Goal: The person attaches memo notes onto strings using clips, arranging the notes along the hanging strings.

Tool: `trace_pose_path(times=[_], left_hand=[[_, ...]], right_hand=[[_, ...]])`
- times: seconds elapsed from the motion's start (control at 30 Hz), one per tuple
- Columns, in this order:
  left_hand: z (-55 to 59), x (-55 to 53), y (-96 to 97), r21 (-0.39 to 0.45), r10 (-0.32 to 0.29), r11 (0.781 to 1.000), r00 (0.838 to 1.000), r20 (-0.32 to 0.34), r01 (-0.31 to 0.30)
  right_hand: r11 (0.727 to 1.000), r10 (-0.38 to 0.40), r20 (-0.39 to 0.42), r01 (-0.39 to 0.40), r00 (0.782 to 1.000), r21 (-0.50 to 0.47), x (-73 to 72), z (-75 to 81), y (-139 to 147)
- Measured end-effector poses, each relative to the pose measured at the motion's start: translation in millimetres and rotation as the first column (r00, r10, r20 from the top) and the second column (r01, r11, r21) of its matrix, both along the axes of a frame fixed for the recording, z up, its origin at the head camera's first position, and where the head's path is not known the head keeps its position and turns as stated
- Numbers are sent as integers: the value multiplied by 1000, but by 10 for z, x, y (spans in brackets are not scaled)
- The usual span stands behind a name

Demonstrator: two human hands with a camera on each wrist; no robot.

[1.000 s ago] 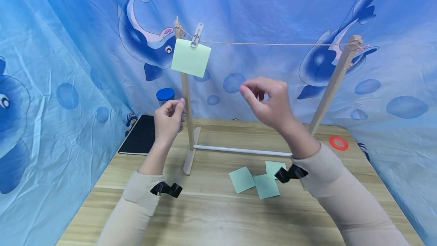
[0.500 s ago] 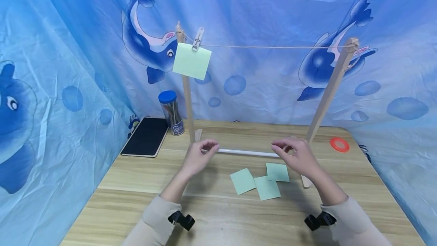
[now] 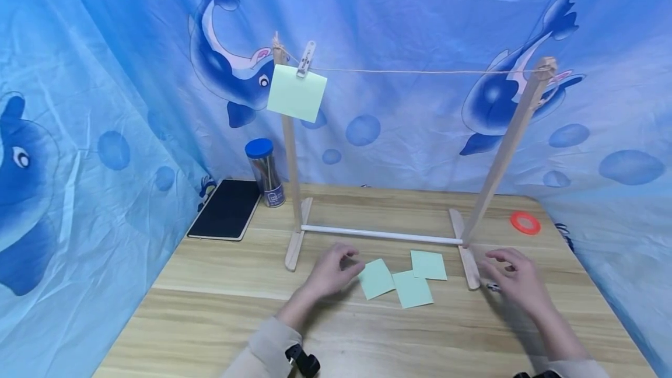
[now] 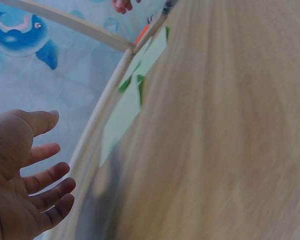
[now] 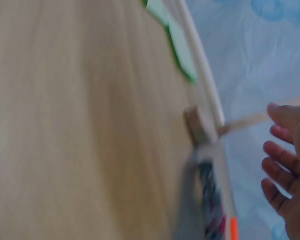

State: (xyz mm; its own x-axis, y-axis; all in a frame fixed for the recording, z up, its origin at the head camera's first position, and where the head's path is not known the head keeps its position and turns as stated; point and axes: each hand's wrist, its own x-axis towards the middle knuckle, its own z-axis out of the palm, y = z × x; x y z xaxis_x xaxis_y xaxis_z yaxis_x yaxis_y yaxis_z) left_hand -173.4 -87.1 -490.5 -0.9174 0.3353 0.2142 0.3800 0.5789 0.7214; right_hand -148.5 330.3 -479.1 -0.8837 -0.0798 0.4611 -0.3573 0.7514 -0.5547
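My left hand hovers with loosely bent fingers beside the leftmost of three green paper notes on the table; in the left wrist view a gap shows between that hand and the note. My right hand is above the table by the rack's right foot, also holding nothing. Below its fingers lies a small metallic piece, mostly covered in the head view; blurred dark and shiny items show there in the right wrist view. A fourth green note hangs from the string by a metal clip.
A wooden rack with a left post, a right post and a white bottom rod carries the string. Around it are a black notebook, a blue-lidded tube of thin sticks and a red ring.
Both hands have come down from near the hanging note toward the table. The left has moved right to the notes; the right has gone right, past the rack's foot.
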Motion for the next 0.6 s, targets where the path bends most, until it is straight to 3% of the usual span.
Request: trace_pose_path(times=[0.17, 0.3, 0.43, 0.6], left_hand=[[-102, -11, 110, -62, 8, 998, 1000, 12, -8], [-162, -30, 190, -143, 48, 989, 999, 9, -46], [-198, -45, 283, -232, 87, 969, 996, -19, -89], [-237, -57, 368, -343, 85, 933, 994, -72, -105]], right_hand=[[993, 4, 80, -14, 997, 118, 59, -193, 232], [978, 29, 74, -44, 997, 202, 76, -328, 337], [974, 29, 30, -35, 999, 222, 78, -377, 397], [969, -2, 59, -13, 998, 245, 107, -365, 434]])
